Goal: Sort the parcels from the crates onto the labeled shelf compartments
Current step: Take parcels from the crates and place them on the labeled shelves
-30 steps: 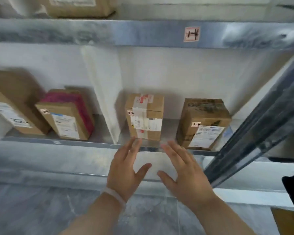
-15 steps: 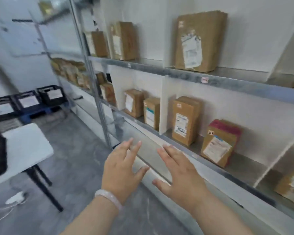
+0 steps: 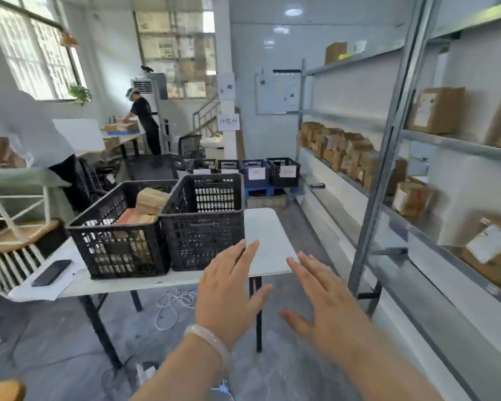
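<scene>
The tall metal shelf [image 3: 383,169] runs along the right of the counter [image 3: 268,235], its levels holding brown parcels with white shipping labels too blurred to read. On the counter stand two black mesh crates side by side and touching: the left crate [image 3: 119,253] holds brown parcels [image 3: 151,199] heaped inside, and the right crate [image 3: 203,227] stands taller beside it. Beyond the counter's far end a row of floor crates [image 3: 268,170] carries white cards, the writing not legible. Before the counter's near right corner both hands hang in the air, the left hand [image 3: 229,293] and right hand [image 3: 327,308] with fingers straight and spread, holding nothing. A dark phone [image 3: 51,272] lies on paper at the counter's left end. Far past the counter, a small handwritten sign [image 3: 228,122] seems to read "分拣台".
</scene>
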Tool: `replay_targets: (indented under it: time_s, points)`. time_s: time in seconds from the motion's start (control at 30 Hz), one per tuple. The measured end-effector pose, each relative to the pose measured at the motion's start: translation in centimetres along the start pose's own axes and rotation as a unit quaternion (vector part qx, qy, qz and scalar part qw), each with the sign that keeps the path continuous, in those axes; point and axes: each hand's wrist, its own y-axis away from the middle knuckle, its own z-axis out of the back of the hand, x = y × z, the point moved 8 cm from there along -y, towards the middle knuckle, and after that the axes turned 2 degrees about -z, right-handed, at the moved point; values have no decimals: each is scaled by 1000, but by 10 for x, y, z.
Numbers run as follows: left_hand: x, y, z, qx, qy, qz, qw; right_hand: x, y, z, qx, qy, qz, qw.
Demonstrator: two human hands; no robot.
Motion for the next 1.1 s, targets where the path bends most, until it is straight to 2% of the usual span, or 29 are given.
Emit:
replay_targets:
  time_s: [0.2,0.47,0.57,0.7,0.9,1.1]
  points:
    - [124,-8,26,-24,-51,88,995,65,-96,-78,30,-60,77,995]
    - [264,-63,12,-10,-100,160,982,96,-231,-182,73,-98,147,982]
    - [310,-93,11,5,-120,182,976,103,-289,-206,83,-121,154,977]
    - [368,-120,19,-17,-132,217,967,115,-359,-235,81,-152,151,974]
    - [439,-137,8,-3,-100,250,963,132,-405,-301,132,-144,176,965]
    - [531,-186,-6,-12,-58,254,965,128,-476,-346,127,-137,132,974]
